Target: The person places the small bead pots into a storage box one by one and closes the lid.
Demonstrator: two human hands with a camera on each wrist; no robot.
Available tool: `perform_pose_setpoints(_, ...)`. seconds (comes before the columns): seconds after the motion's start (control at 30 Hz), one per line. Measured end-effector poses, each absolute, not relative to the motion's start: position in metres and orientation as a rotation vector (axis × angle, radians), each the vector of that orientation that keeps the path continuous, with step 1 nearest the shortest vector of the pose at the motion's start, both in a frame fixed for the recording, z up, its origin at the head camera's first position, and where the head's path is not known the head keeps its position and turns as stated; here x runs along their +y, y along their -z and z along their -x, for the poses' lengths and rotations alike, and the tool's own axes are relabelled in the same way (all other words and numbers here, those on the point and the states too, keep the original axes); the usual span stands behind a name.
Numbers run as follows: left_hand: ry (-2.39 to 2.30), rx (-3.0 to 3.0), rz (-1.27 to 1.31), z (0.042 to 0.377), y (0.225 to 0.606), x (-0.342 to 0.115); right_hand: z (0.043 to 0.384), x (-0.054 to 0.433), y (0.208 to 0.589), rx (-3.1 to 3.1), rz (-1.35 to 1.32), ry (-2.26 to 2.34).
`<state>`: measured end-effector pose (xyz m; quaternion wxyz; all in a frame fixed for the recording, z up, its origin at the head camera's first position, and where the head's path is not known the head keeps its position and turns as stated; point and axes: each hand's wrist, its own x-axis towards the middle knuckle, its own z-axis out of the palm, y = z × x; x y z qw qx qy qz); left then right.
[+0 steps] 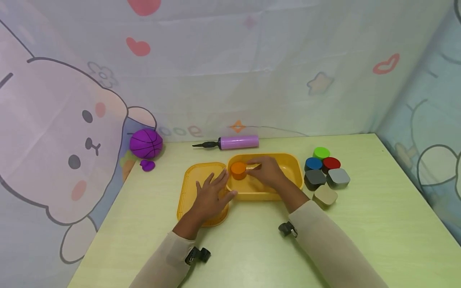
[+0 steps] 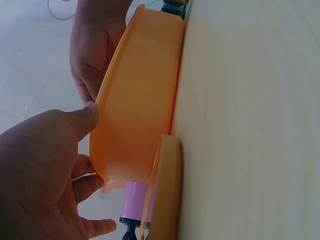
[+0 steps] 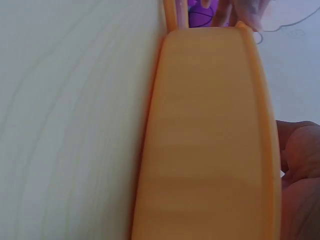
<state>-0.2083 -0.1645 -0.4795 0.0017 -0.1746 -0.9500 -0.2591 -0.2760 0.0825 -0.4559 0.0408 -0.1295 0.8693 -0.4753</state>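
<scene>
Mid-frame: left hand [image 1: 210, 200] resting spread at tub [image 1: 257, 196]; right hand [image 1: 267, 171] lying beside orange piece [image 1: 238, 170], hold unclear; slack pinch possibly risking toppling.

Playroom-like setting, cartoon-printed backdrop [image 1: 230, 68]

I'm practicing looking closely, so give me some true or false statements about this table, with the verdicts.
1. The left hand touches the rim of the yellow tub. True.
2. The yellow lid covers the tub. False: the yellow lid is left of the tub.
3. The purple pump lies beyond the tub. True.
4. The right hand reaches over the pump. False: the right hand is over the tub.
5. The tan block is right of the tub. True.
</scene>
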Motion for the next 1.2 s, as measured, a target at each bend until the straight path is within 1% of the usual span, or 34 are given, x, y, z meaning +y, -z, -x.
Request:
perform_pose_setpoints(0.33,0.81,-2.987,0.546,0.209,0.479,-0.167,0.256,0.105,0.451,2.719,0.424,1.516)
perform_pose_setpoints(0.73,0.824,-2.994,0.544,0.209,0.482,-0.17,0.235,0.137,0.459,2.752,0.506,1.61)
perform_pose_setpoints(1.2,0.846,-2.985,0.555,0.207,0.475,-0.165,0.204,0.184,0.459,2.936,0.513,1.577)
